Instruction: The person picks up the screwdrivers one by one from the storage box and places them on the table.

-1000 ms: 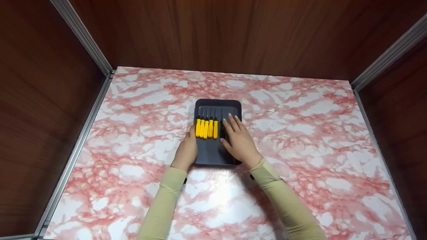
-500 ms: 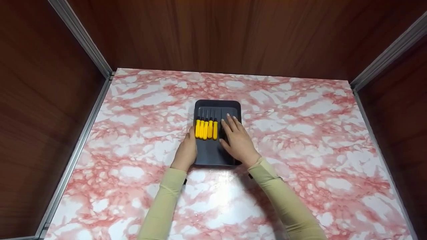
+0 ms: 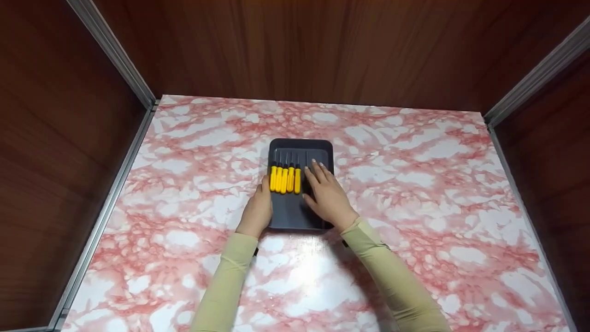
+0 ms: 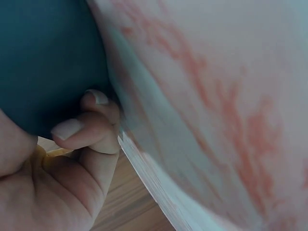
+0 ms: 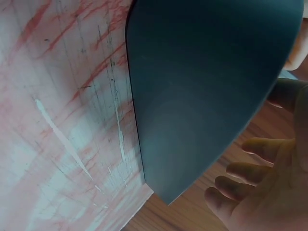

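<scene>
Several screwdrivers (image 3: 285, 180) with yellow handles and black collars lie side by side in the left half of a dark grey tray (image 3: 295, 216). Their thin shafts point away from the person. My left hand (image 3: 257, 208) holds the tray's left side; in the left wrist view its fingers (image 4: 89, 132) curl against the outer wall. My right hand (image 3: 331, 199) lies over the tray's right half, fingers spread and fairly straight. A thin shaft (image 3: 307, 157) shows just beyond its fingertips; whatever is under the palm is hidden. The right wrist view shows the tray's outer wall (image 5: 192, 106) beside that hand.
The tray stands near the middle of a table (image 3: 438, 184) with a red and white marbled top. A brown wood-grain panel (image 3: 295, 50) rises behind it, with more panels and metal frame strips (image 3: 115, 50) at the sides.
My right hand has shifted very slightly left over the tray. The left hand, tray and yellow-handled screwdrivers stay in place.
</scene>
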A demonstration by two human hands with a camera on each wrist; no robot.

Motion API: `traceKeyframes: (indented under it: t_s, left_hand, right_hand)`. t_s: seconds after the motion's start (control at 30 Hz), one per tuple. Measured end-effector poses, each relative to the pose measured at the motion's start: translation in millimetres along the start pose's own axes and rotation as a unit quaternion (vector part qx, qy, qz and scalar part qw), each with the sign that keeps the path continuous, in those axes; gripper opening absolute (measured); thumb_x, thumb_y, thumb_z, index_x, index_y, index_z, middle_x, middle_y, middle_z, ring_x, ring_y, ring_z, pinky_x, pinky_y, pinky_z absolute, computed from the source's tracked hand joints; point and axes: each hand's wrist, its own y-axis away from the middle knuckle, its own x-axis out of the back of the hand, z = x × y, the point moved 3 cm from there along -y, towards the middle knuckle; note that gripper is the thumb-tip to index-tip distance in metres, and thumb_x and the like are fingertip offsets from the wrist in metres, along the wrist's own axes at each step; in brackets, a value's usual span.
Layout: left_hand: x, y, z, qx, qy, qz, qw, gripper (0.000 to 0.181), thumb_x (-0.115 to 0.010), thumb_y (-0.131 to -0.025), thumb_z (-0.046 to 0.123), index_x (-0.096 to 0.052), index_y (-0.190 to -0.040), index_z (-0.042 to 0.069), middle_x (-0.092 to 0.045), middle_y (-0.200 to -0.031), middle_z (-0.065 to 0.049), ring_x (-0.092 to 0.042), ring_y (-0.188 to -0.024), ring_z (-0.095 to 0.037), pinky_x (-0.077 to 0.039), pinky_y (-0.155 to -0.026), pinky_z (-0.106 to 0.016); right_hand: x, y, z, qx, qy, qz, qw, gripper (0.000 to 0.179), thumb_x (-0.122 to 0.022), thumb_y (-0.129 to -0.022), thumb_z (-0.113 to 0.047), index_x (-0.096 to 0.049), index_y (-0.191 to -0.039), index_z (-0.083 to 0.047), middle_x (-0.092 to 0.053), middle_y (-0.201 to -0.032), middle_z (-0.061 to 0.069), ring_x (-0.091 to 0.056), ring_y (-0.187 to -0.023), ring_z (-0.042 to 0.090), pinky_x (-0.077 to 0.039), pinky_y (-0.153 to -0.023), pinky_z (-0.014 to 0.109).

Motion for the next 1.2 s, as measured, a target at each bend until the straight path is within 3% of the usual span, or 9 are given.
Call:
traceKeyframes:
  t_s: [0.57, 0.9, 1.2]
  left_hand:
    - [-1.8, 1.7, -1.4, -0.017, 0.003, 0.017, 0.9997, 0.049, -0.043, -0.096, -0.003, -0.027, -0.143, -0.004, -0.055, -0.116, -0.030, -0.062, -0.084, -0.040, -0.050, -0.073, -0.049]
    - [0.5, 1.6, 0.6, -0.009, -0.001, 0.013, 0.9999, 0.050, -0.044, -0.096, -0.001, -0.026, -0.143, -0.004, -0.056, -0.114, -0.030, -0.063, -0.082, -0.039, -0.051, -0.070, -0.047]
    - [-0.4, 0.5, 0.2, -0.018, -0.009, 0.023, 0.9995, 0.048, -0.043, -0.096, -0.002, -0.027, -0.142, -0.005, -0.057, -0.112, -0.029, -0.062, -0.083, -0.040, -0.051, -0.072, -0.048]
  right_hand:
    - [-8, 2.2, -4, -0.009, -0.008, -0.053, 0.9985, 0.070, -0.064, -0.090, -0.034, -0.035, -0.147, -0.006, -0.025, -0.153, 0.019, -0.027, -0.138, 0.037, -0.025, -0.109, 0.047]
    - [-11, 3.2, -6, -0.018, -0.006, -0.117, 0.9929, 0.071, -0.063, -0.091, -0.036, -0.032, -0.149, -0.007, -0.023, -0.154, 0.017, -0.026, -0.138, 0.038, -0.024, -0.109, 0.047]
    - [-12, 3.5, -6, -0.015, -0.006, -0.126, 0.9919, 0.069, -0.064, -0.090, -0.036, -0.038, -0.146, -0.005, -0.026, -0.153, 0.018, -0.030, -0.135, 0.040, -0.027, -0.108, 0.047]
